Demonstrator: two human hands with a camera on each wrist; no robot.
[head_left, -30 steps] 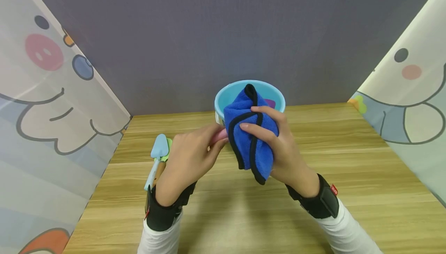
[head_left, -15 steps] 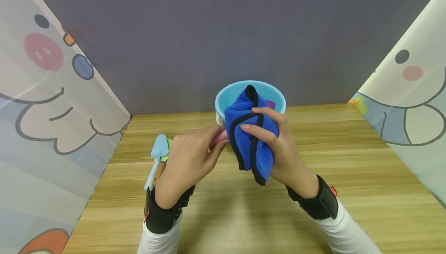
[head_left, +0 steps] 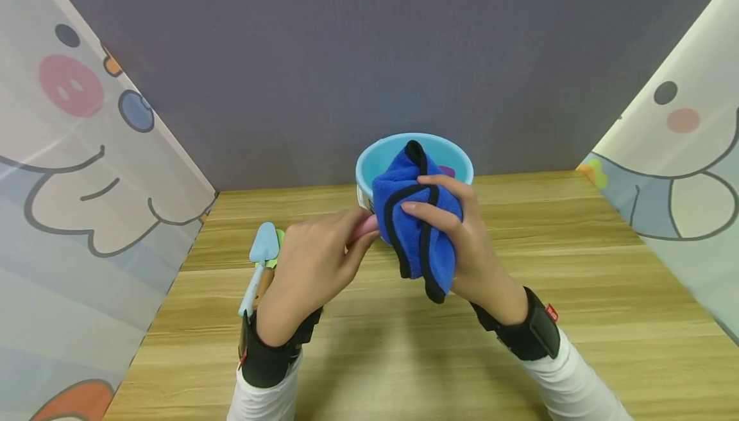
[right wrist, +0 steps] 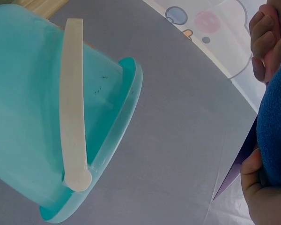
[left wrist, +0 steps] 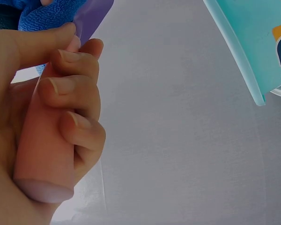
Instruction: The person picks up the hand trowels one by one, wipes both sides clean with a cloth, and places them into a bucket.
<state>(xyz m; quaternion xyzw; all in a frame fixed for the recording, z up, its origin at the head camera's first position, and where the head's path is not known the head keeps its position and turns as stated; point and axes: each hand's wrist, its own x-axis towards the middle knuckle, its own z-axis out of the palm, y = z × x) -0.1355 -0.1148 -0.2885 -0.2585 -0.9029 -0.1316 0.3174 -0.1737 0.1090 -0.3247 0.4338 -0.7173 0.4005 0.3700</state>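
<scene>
My left hand (head_left: pixel 317 251) grips the pink handle (left wrist: pixel 47 150) of a toy trowel, fingers curled round it in the left wrist view. Its purple blade (left wrist: pixel 93 21) runs on from the handle, and the pointed tip shows in the right wrist view. Over the blade my right hand (head_left: pixel 470 241) holds a blue cloth (head_left: pixel 412 231) with black edging, two fingers lying across its top and the thumb on the blade's near side. The cloth covers most of the blade. Just behind, a light blue bucket (head_left: pixel 375 151) is partly hidden by the cloth.
At the left of the wooden table (head_left: pixel 577 267) lie a light blue trowel (head_left: pixel 264 241) and a green one with a brown handle (head_left: pixel 265 283), partly behind the left wrist. The bucket's white carrying handle (right wrist: pixel 72 103) hangs down its side. A grey wall (head_left: pixel 288 87) stands behind.
The cloth's lower corner has shifted slightly up and right as the right-hand fingers moved a little over it. The left hand and the bucket stay put.
</scene>
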